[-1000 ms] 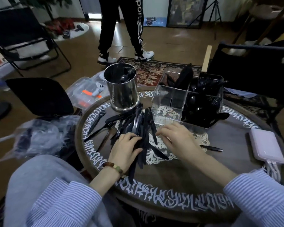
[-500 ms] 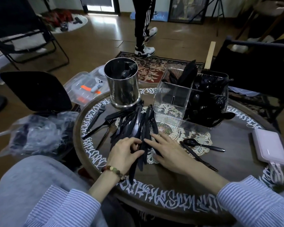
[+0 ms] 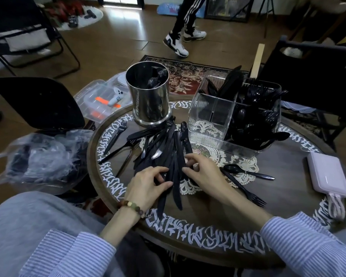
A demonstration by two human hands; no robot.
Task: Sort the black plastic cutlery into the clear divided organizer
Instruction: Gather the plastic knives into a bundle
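A pile of black plastic knives point(image 3: 168, 148) lies fanned out on the round table point(image 3: 208, 232). My left hand point(image 3: 148, 184) rests on the near left side of the pile, fingers curled around several knife handles. My right hand point(image 3: 204, 170) presses against the pile's right side, fingertips on the knives. The clear divided organizer point(image 3: 208, 120) stands at the back right; its right compartments hold black spoons and forks, its rear left one holds knives, and the near left one looks empty. A loose black spoon point(image 3: 246, 171) and fork point(image 3: 246, 188) lie to the right of my right hand.
A shiny metal canister point(image 3: 150, 98) stands behind the pile. Two loose forks point(image 3: 116, 134) lie at the table's left. A pink power bank point(image 3: 328, 172) with a cable sits at the right edge. A plastic bag point(image 3: 44, 154) lies left of the table. A person's legs point(image 3: 182, 27) cross the floor beyond.
Both hands have drawn closer together on the knife pile, the right one moving left from the doily. The person in the background has walked to the right.
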